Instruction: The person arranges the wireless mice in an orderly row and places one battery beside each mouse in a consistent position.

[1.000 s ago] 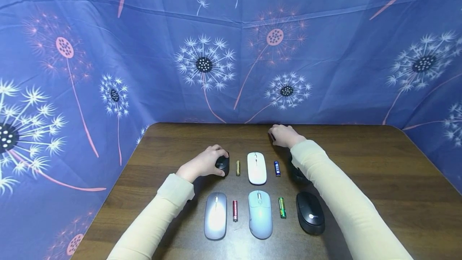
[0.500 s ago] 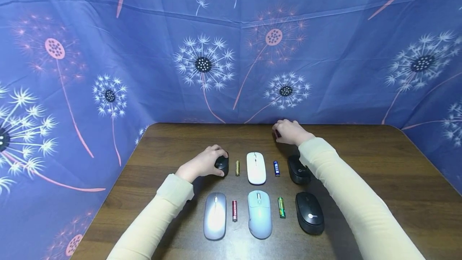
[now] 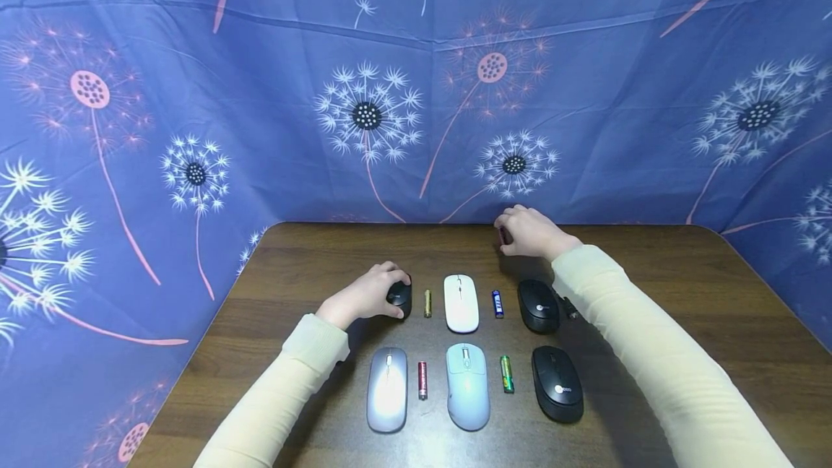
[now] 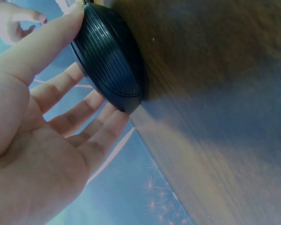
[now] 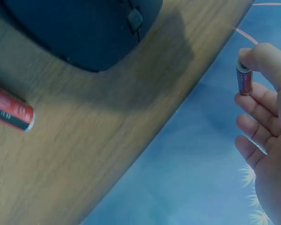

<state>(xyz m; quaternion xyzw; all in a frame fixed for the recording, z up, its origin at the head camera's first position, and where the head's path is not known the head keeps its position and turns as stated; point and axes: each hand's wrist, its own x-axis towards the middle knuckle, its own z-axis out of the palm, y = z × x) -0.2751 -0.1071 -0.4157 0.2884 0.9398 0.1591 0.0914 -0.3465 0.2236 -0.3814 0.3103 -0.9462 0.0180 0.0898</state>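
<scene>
My left hand (image 3: 367, 295) grips a small black computer mouse (image 3: 401, 297) at the left end of the back row. In the left wrist view, thumb and fingers span the sides of this mouse (image 4: 110, 58), whose ribbed side shows. At the table's back edge my right hand (image 3: 529, 232) pinches a small battery (image 5: 244, 78) between thumb and finger; it looks dark red. Nearest that hand on the table is another black mouse (image 3: 538, 306). A dark battery (image 3: 568, 308) lies beside it, partly hidden by the right sleeve.
A white mouse (image 3: 461, 303) lies between a gold battery (image 3: 427, 303) and a blue battery (image 3: 497, 304). The front row holds a grey mouse (image 3: 387, 390), a red battery (image 3: 422, 380), a light-blue mouse (image 3: 468, 387), a green battery (image 3: 507, 374) and a black mouse (image 3: 557, 385). Patterned cloth (image 3: 292, 128) hangs behind the table.
My right hand has moved back and to the right with the battery, uncovering the black mouse and the dark battery beside it. The left hand has stayed on its mouse.
</scene>
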